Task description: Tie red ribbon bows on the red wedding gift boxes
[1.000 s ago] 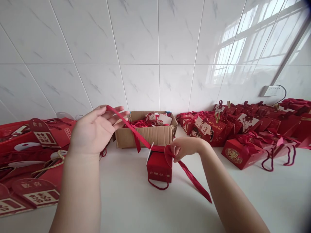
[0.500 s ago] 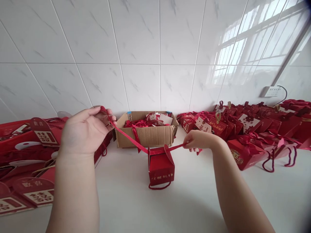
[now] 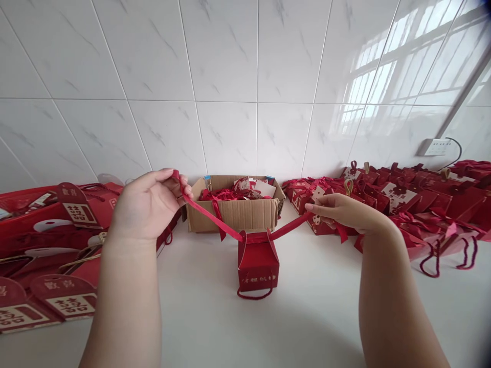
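Observation:
A small red gift box [image 3: 258, 263] with gold lettering and a dark red cord handle [image 3: 255, 296] stands upright on the white surface in front of me. A red ribbon [image 3: 210, 217] runs through the top of the box and out at both sides. My left hand [image 3: 153, 202], up and to the left of the box, pinches one length of the ribbon. To the right, my right hand [image 3: 339, 209] pinches the other length, and its loose end hangs below the fingers. Both lengths slope down to the box in a V.
Behind the box, a cardboard carton [image 3: 233, 214] holds red ribbons and printed cards. Many red gift boxes [image 3: 414, 199] with ribbons and cord handles crowd the right. On the left lie red bags [image 3: 72, 301] with printed labels. A white tiled wall [image 3: 226, 138] rises behind.
My right hand has moved right and slightly up, drawing out more ribbon on that side. The left hand keeps its pinch. The whole view has shifted a little.

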`<state>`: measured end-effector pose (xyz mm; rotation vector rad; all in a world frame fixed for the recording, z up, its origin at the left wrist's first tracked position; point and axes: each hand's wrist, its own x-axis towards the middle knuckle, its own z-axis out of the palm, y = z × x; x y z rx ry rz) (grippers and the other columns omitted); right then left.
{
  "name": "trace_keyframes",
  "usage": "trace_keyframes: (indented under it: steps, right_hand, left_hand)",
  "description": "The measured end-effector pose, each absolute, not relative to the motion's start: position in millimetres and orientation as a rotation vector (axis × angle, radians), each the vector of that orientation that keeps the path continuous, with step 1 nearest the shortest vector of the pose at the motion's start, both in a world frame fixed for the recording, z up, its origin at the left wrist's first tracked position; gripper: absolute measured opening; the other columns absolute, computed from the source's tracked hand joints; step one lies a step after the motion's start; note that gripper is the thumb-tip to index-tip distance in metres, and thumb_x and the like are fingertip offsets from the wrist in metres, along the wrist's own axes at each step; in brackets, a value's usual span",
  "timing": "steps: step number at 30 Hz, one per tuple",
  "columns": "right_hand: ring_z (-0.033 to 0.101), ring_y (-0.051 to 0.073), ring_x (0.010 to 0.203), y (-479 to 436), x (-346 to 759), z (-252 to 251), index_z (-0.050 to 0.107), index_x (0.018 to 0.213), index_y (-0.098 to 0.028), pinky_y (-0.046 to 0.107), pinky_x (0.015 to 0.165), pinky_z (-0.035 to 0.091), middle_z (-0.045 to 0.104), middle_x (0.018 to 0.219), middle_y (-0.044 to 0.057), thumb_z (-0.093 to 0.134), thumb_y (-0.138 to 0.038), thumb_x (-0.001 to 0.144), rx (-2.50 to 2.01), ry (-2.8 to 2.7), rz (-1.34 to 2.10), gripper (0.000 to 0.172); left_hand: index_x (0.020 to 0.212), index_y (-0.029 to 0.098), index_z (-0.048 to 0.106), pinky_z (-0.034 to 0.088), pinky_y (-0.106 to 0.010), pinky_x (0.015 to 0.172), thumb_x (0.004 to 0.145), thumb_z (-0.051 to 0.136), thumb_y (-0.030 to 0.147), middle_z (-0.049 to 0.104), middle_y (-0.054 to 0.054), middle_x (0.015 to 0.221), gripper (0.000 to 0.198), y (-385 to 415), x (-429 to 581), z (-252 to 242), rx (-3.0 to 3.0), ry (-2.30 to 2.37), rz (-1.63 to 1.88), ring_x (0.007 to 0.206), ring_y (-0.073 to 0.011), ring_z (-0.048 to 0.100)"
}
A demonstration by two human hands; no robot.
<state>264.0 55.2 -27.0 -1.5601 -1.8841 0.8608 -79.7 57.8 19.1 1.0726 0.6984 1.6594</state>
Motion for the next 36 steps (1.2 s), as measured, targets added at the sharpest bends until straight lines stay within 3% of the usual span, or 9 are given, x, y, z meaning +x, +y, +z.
trace_keyframes:
  steps: [6, 11, 17, 20, 23, 29, 32, 36]
  right_hand:
    - [0.046, 0.011, 0.053, 59.3, 261.2, -25.0, 0.069, 0.081, -0.018, 0.026, 0.052, 0.040, 0.062, 0.072, 0.005, 0.059, -0.053, 0.079, -1.032, -1.537, 1.044, 0.037]
    - [0.052, 0.014, 0.058, 71.9, 249.9, -33.0, 0.065, 0.077, -0.023, 0.031, 0.057, 0.046, 0.067, 0.084, 0.005, 0.053, -0.052, 0.080, -0.873, -1.397, 0.992, 0.031]
    - [0.063, 0.021, 0.085, 68.9, 222.5, -29.5, 0.062, 0.079, -0.024, 0.035, 0.077, 0.050, 0.067, 0.094, 0.007, 0.042, -0.060, 0.083, -0.766, -1.380, 0.916, 0.041]
    - [0.061, 0.023, 0.099, 65.9, 212.4, -26.7, 0.068, 0.091, -0.024, 0.036, 0.084, 0.049, 0.067, 0.106, 0.008, 0.032, -0.063, 0.086, -0.708, -1.404, 0.890, 0.053]
    - [0.057, 0.024, 0.112, 64.8, 205.9, -26.9, 0.070, 0.100, -0.025, 0.038, 0.093, 0.045, 0.067, 0.114, 0.006, 0.036, -0.056, 0.088, -0.670, -1.463, 0.795, 0.048]
    - [0.056, 0.021, 0.115, 63.4, 198.0, -31.0, 0.070, 0.106, -0.029, 0.040, 0.105, 0.036, 0.065, 0.121, 0.001, 0.046, -0.043, 0.091, -0.483, -1.531, 0.805, 0.031]
    - [0.054, 0.021, 0.117, 61.2, 195.8, -31.9, 0.068, 0.110, -0.030, 0.040, 0.105, 0.036, 0.064, 0.123, 0.001, 0.049, -0.041, 0.091, -0.477, -1.552, 0.827, 0.029]
    - [0.060, 0.021, 0.105, 57.7, 194.8, -31.8, 0.066, 0.114, -0.029, 0.039, 0.096, 0.042, 0.067, 0.115, 0.003, 0.050, -0.042, 0.090, -0.523, -1.562, 0.859, 0.031]
  left_hand:
    - [0.063, 0.012, 0.058, 0.047, -0.025, 0.056, 0.078, 0.050, 0.010, 0.058, -0.003, 0.063, 0.017, 52.1, -75.9, 20.2, 1.094, 0.646, 1.706, 0.058, -0.0128, 0.056]
    - [0.065, 0.014, 0.061, 0.048, -0.024, 0.057, 0.085, 0.051, 0.013, 0.060, -0.001, 0.064, 0.022, 52.9, -71.5, 17.1, 1.188, 0.630, 1.651, 0.059, -0.0118, 0.058]
    - [0.069, 0.017, 0.068, 0.050, -0.019, 0.060, 0.083, 0.055, 0.017, 0.065, -0.002, 0.075, 0.019, 60.7, -65.2, 11.2, 1.220, 0.599, 1.734, 0.067, -0.0099, 0.061]
    - [0.075, 0.018, 0.072, 0.051, -0.020, 0.065, 0.080, 0.058, 0.021, 0.069, -0.004, 0.085, 0.015, 61.9, -62.1, 9.9, 1.206, 0.635, 1.784, 0.074, -0.0110, 0.063]
    - [0.079, 0.019, 0.074, 0.053, -0.022, 0.073, 0.073, 0.064, 0.016, 0.071, -0.003, 0.086, 0.012, 59.3, -58.5, 8.5, 1.301, 0.658, 1.818, 0.081, -0.0136, 0.065]
    - [0.105, 0.027, 0.070, 0.047, -0.032, 0.098, 0.071, 0.069, 0.016, 0.070, -0.002, 0.111, 0.037, 48.5, -45.4, 3.6, 1.575, 0.690, 1.828, 0.113, -0.0204, 0.059]
    - [0.112, 0.031, 0.067, 0.048, -0.035, 0.098, 0.074, 0.068, 0.017, 0.065, -0.001, 0.122, 0.040, 45.5, -39.9, -0.3, 1.697, 0.677, 1.759, 0.113, -0.0217, 0.058]
    - [0.116, 0.032, 0.064, 0.051, -0.035, 0.094, 0.076, 0.068, 0.018, 0.057, -0.001, 0.132, 0.042, 45.7, -37.1, -5.1, 1.814, 0.639, 1.768, 0.111, -0.0218, 0.060]
